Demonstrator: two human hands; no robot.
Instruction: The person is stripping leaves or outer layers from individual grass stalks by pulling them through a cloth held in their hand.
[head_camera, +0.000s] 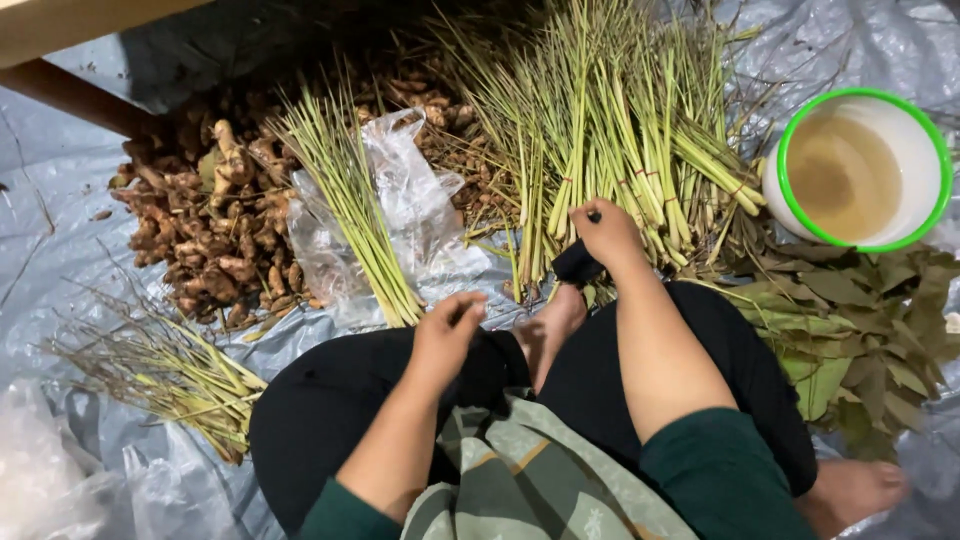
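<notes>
My right hand is closed around a small black object at the near edge of a big pile of lemongrass stalks, some of them tied in bundles. My left hand hovers over my left knee with its fingers pinched together; nothing shows between them. It is nearest to a loose bundle of lemongrass that lies on a clear plastic bag. I sit cross-legged in black trousers, and a bare foot shows between my knees.
A heap of brown knobbly roots lies at the left. Dried stalks lie at the near left, and green leaves at the right. A white, green-rimmed bucket holds murky liquid. Grey plastic sheeting covers the floor.
</notes>
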